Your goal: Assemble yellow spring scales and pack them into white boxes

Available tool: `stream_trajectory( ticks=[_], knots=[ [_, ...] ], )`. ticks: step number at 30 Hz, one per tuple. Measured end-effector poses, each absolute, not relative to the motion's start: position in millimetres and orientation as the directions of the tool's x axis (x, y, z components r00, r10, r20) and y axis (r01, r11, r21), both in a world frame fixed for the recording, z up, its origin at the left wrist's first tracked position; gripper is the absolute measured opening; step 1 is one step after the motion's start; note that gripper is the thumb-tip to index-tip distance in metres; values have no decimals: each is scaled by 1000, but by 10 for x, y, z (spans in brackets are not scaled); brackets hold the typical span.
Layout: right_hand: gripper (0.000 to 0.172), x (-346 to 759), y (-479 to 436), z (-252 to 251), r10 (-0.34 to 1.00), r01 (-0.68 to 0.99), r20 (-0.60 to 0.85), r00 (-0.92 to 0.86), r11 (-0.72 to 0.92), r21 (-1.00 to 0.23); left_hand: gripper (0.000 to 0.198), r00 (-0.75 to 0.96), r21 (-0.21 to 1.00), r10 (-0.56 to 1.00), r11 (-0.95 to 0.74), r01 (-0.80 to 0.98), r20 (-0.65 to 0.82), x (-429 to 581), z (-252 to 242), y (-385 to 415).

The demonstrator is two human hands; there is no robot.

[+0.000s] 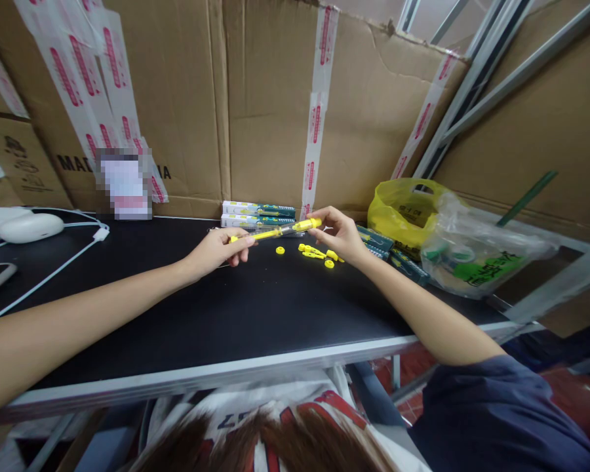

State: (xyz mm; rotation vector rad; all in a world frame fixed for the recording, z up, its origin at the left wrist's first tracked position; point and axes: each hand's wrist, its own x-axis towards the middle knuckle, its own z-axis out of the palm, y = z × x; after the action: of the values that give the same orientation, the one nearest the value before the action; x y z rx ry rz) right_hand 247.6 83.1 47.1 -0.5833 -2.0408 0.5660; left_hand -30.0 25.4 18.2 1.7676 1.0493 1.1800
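Both my hands hold one long yellow pen-like tool (275,232) level above the black table top (255,314). My left hand (221,251) pinches its left end with fingers closed. My right hand (337,233) grips the right end, fingers curled round it. Under the tool lie small yellow parts (318,254) and a yellow ring (280,250) on the black surface, close to my right hand.
Two boxed tools (258,215) lie at the back against the cardboard wall (265,98). A yellow bag (406,210) and a clear plastic bag (472,252) sit at the right, with dark green packs (376,239) beside them. A white device (29,227) and cable (54,269) are left.
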Motion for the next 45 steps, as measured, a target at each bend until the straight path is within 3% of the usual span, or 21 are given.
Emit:
stream_trajectory(
  ticks=[10,13,15,17,19,21,24,28,32,38,45],
  knots=[
    [36,2312,656,409,569,193,563,-600,785,-589,29,476,941,872,-247,229,113,-145,155,130],
    [37,2213,598,345,541,174,539,-646,791,-586,31,447,958,886,-222,184,119,-82,100,120],
    [46,2173,596,302,532,146,534,-657,785,-603,33,402,974,907,-192,123,128,-58,83,129],
    [58,2165,620,267,544,128,548,-635,774,-620,32,318,986,937,-163,35,144,-65,95,155],
    [58,2184,659,245,560,155,570,-602,781,-605,27,180,984,968,-163,-68,172,-107,132,195],
    [42,2205,693,238,550,239,580,-600,816,-526,21,23,970,980,-192,-152,197,-172,178,244],
    [21,2165,712,254,446,366,532,-720,895,-255,16,-133,959,976,-197,-202,172,-267,220,309],
    [25,1863,706,296,199,266,314,-928,946,185,16,-185,963,972,-184,-198,148,-304,206,334],
    [27,1391,740,318,93,163,175,-980,881,444,19,-165,961,965,-228,-157,202,-286,200,306],
    [21,1005,790,305,131,143,62,-989,812,566,23,-215,950,946,-277,-146,243,-344,244,344],
    [23,983,825,258,141,171,96,-985,826,537,24,-217,942,943,-290,-169,251,-373,245,387]
  ],
)
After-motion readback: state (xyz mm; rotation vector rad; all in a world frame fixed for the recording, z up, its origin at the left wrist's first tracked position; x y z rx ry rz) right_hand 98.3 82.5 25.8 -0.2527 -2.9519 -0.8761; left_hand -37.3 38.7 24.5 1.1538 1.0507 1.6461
